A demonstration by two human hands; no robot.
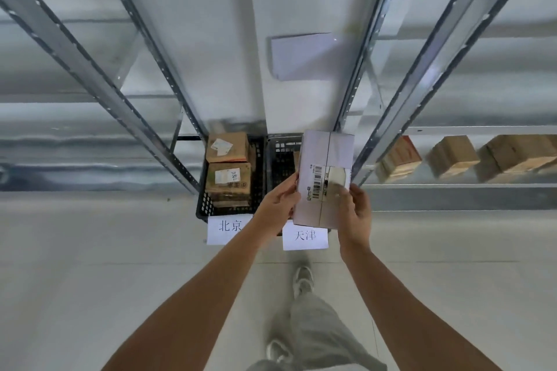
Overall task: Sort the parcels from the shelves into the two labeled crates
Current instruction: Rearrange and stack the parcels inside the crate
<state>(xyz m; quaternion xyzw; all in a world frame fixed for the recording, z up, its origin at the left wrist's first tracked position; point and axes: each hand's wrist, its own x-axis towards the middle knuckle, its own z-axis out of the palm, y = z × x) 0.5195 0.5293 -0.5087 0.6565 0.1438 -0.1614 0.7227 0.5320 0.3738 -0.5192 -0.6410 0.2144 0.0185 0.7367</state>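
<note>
I hold a white parcel (324, 172) with a barcode label above the right black crate (281, 153). My left hand (278, 200) grips its left edge and my right hand (354, 214) grips its lower right side. The left black crate (259, 159) holds two brown cardboard parcels (229, 166). A paper label reading 北京 (229, 227) hangs on the left crate's front, and one reading 天津 (305, 236) hangs on the right crate's front. The white parcel hides most of the right crate's inside.
Metal shelf uprights (388, 117) flank the crates on both sides. Three brown cardboard boxes (452, 156) stand on the low right shelf. A white sheet (301, 56) is stuck to the wall behind. My legs and shoes (303, 280) are on the pale floor below.
</note>
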